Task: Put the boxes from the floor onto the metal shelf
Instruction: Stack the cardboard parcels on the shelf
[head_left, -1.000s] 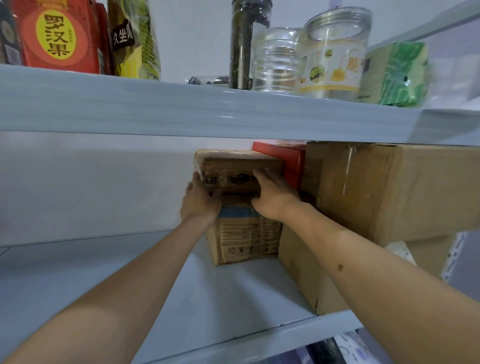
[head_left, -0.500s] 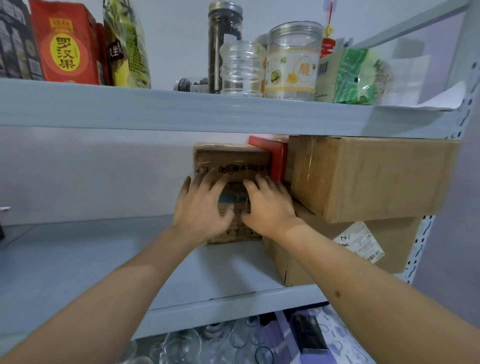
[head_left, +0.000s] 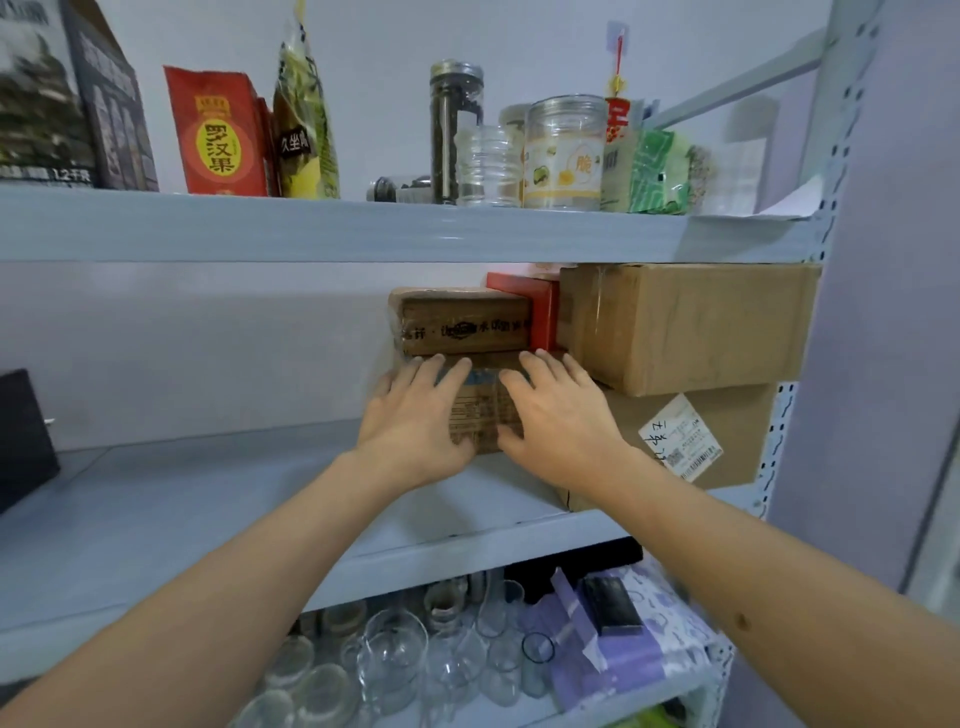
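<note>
Down low, nearest of all, sit clear glasses (head_left: 395, 660) and a purple bag (head_left: 623, 639) on the bottom level. Two bare arms reach up and away from there. The left hand (head_left: 413, 421) and the right hand (head_left: 558, 418) lie side by side on the front of the small lower box (head_left: 480, 421), which stands on the metal shelf (head_left: 156, 519). The fingers of both hands are straight and spread flat; they press on the box and do not curl round it. The box is right in front of both palms, between them, so neither hand looks nearer than the other. It seems to point its long side back toward the wall, though the hands hide much of it. A flat brown box (head_left: 465, 322) lies on top of it, just above the fingertips. A red box (head_left: 543, 314) stands beside that one, touching it. Further right, a big cardboard box (head_left: 685, 325) rests on another big box with a white label (head_left: 727, 441). I think a straight push back is all that is left here.
</note>
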